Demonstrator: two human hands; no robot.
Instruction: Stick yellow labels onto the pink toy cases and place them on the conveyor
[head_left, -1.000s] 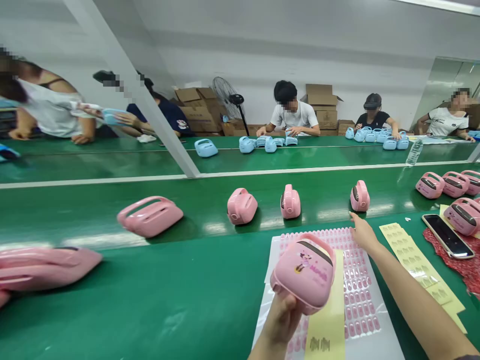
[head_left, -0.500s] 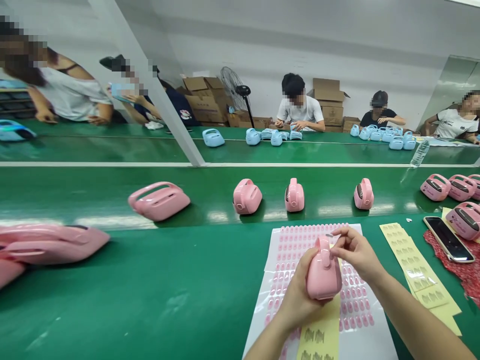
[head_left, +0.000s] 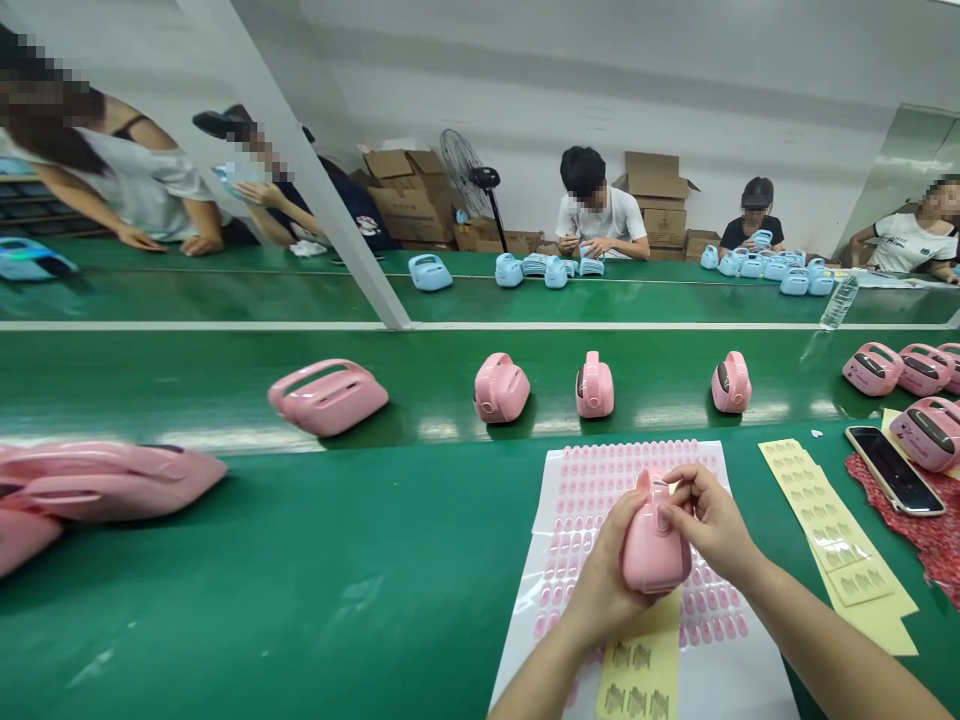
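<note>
My left hand (head_left: 604, 575) is wrapped round a small pink plastic case with a carrying handle (head_left: 654, 560), its narrow end turned towards me. My right hand (head_left: 709, 520) is closed at the top of the case, its thumb against the end of the handle and its index finger over it. Whatever may be pinched there is too small to make out. Beneath both hands lies a white sheet of pink oval stickers (head_left: 577, 490). A yellow strip with dark printed labels (head_left: 637, 665) lies on that sheet, partly hidden by the case and left hand.
Pink cases (head_left: 328, 397) stand along the green line ahead, with more at far left and right. Yellow label sheets (head_left: 832, 530), a phone (head_left: 896, 470) and red wrap (head_left: 926, 530) lie rightward. Across the bench, co-workers sit by blue cases (head_left: 430, 272); a slanted post (head_left: 322, 190) stands between.
My right thumb and fingers have come down closer onto the handle's end. The left hand still grips the pink case. Pink cases on the line appear slightly further right.
</note>
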